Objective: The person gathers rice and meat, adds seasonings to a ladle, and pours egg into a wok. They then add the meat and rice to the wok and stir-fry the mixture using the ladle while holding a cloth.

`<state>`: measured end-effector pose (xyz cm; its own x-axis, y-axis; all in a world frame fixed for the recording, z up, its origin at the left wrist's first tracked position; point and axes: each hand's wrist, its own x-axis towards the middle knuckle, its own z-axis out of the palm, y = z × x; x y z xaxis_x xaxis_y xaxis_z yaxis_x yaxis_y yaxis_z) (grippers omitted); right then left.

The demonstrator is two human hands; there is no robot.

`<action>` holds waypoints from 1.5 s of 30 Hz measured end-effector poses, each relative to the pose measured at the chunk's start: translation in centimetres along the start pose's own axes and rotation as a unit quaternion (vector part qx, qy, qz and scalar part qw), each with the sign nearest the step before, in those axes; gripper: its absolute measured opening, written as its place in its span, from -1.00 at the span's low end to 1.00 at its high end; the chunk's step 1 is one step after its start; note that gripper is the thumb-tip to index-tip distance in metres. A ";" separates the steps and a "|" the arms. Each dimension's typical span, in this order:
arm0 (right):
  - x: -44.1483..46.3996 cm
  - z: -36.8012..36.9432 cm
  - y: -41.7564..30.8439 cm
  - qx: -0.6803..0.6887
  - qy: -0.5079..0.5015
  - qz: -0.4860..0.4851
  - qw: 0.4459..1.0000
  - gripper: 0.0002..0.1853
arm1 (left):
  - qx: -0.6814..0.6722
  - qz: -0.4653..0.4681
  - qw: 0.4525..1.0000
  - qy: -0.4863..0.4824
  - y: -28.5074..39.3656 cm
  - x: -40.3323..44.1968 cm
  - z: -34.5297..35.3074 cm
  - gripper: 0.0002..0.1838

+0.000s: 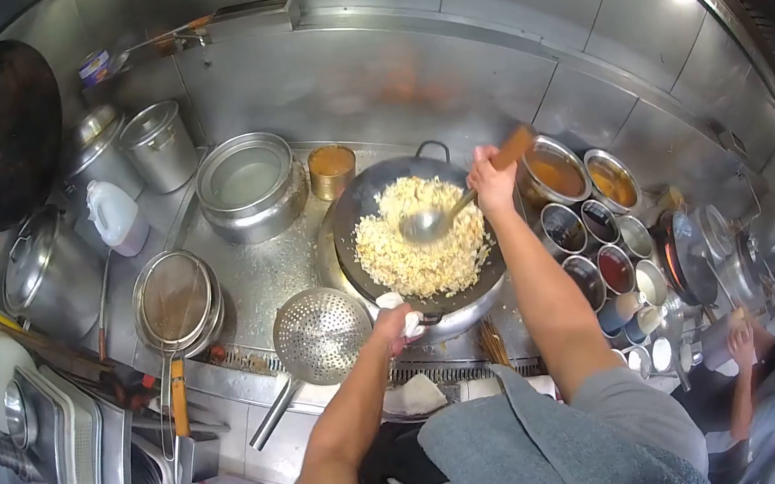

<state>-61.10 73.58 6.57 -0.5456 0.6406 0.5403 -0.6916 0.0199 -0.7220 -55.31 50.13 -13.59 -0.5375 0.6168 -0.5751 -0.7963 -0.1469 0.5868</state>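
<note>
My right hand (493, 182) is closed around a ladle (425, 226) whose wooden handle end sticks out above the fist. The ladle's round metal bowl rests in the fried rice (417, 273), a pale yellow heap in a large dark wok (352, 192). At the wok's near rim my left hand (395, 329) grips a white folded cloth (412, 321) over the near handle. Just left of that hand lies a perforated strainer (322, 337) with its metal handle pointing down and left.
A wide pot of cloudy liquid (248, 178) and a tin of orange-brown sauce (332, 168) stand behind left. On the right are several seasoning containers (615, 268). A fine mesh sieve (178, 298) sits at left. Another person's hand (742, 344) shows at far right.
</note>
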 end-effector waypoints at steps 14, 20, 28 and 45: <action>-2.2 2.6 -6.9 -0.029 0.029 0.128 0.991 -0.76 | -0.015 0.128 0.992 0.007 -5.4 -3.9 -2.1 -0.86; 4.5 5.7 -24.0 -0.057 0.007 0.060 0.997 -0.64 | 0.052 0.075 0.996 0.010 -7.2 -16.0 -4.3 -0.70; -3.1 4.1 -6.4 -0.053 0.037 0.088 0.994 -0.72 | 0.058 0.070 0.995 0.051 -4.6 -4.9 -1.6 -0.79; 1.1 4.1 -9.7 -0.052 -0.052 0.072 0.995 -0.71 | 0.055 0.228 0.971 0.053 -6.8 -10.4 -0.3 -0.68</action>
<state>-56.93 70.97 15.93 -0.6851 0.5601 0.4659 -0.5530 0.0166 -0.8330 -44.37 44.50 -11.79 -0.8568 0.4242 -0.2934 -0.4381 -0.2986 0.8479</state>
